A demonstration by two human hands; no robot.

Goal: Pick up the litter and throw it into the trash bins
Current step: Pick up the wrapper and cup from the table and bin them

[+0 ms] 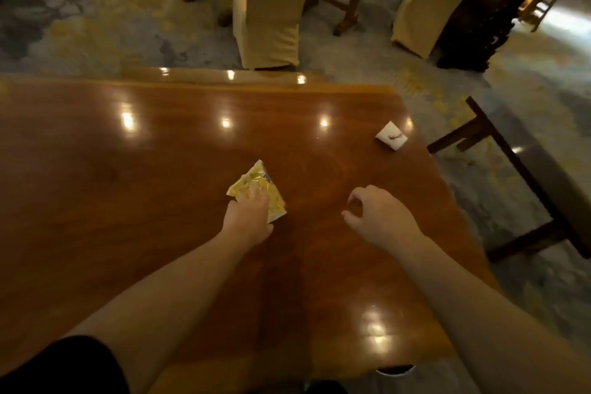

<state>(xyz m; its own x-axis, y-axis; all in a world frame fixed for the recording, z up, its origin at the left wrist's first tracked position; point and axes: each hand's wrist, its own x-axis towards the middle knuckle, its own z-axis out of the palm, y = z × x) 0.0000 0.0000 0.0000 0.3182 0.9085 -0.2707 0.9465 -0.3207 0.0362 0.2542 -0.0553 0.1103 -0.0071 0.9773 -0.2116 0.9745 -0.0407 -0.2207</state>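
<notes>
**Left hand on wrapper; right hand idle**

The yellow wrapper [256,184] lies flat near the middle of the polished wooden desk [128,169]. The left hand [248,217] rests on its near end, fingers laid over the packet; whether they pinch it cannot be told. The right hand [377,214] hovers just above the desk to the right, fingers loosely curled, holding nothing. A small white paper piece [391,135] sits near the desk's far right edge, well apart from both hands.
</notes>
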